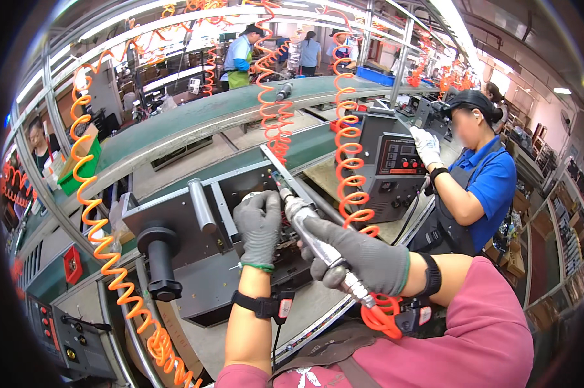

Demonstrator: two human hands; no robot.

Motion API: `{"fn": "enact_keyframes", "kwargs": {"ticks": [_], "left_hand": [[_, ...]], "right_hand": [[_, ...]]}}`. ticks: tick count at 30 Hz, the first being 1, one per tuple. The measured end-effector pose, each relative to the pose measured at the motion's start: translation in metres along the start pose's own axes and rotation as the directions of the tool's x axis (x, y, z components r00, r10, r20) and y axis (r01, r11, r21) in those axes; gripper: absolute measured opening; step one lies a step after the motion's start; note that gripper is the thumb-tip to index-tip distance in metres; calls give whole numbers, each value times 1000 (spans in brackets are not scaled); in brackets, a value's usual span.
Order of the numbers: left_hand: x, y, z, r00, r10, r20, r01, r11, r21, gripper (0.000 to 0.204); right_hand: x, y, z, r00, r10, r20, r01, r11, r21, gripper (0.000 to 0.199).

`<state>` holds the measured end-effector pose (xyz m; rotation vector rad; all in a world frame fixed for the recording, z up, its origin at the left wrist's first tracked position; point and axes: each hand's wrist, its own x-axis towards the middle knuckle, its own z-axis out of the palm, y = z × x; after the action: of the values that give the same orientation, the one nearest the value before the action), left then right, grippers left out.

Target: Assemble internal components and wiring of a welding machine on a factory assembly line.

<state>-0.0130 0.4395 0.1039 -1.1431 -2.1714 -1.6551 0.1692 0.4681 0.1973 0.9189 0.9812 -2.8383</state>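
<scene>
— Hands first: how are they posed?

— Both come up from the lower edge in grey knit gloves. The right hand [363, 255] is wrapped tight around a pneumatic screwdriver [318, 242], forearm angled in from the right with a black wrist strap. The tool slants up and to the left, its tip down at the dark metal chassis [195, 246].

— And the left?

— The left hand [259, 226] reaches straight forward, fingers curled down onto the chassis just beside the tool's tip. Whether it pinches anything small, I cannot tell; it looks pressed on the metal. A black band with a red tag sits on that wrist.

— Where does the chassis lie relative to them?

— Directly ahead of both hands on the bench, under the left palm and at the screwdriver's nose. A black spool holder [159, 258] juts from its left side, and a grey cylinder [201, 204] lies on top.

— Materials?

— Screwdriver: smooth silvery metal barrel, rounded, with an orange coiled air hose [347, 149] rising above it. Chassis: flat matte sheet metal with square edges. More orange coils [95, 220] hang at left. To the right, a person in a blue shirt [486, 187] touches a dark machine housing [392, 168] with a white-gloved hand.
</scene>
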Motion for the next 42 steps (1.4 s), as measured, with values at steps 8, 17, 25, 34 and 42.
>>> {"fn": "enact_keyframes", "kwargs": {"ticks": [8, 17, 25, 34, 42], "left_hand": [[5, -1, -4, 999, -4, -42, 9, 993, 118, 28], [-8, 61, -48, 980, 196, 36, -198, 979, 45, 40], [120, 66, -62, 713, -284, 641, -289, 714, 637, 52], [151, 13, -11, 403, -216, 889, -38, 967, 252, 38], [152, -12, 2, 496, -39, 868, -182, 972, 148, 38]], "right_hand": [[13, 2, -7, 993, 23, 116, -29, 998, 50, 37], [7, 10, -17, 974, 43, 223, -64, 994, 89, 37], [-2, 5, -18, 997, -17, 78, 23, 997, -80, 43], [-11, -11, -9, 982, -50, -184, -80, 767, -637, 51], [-5, -25, 24, 947, 11, -322, -204, 793, -574, 42]]}}
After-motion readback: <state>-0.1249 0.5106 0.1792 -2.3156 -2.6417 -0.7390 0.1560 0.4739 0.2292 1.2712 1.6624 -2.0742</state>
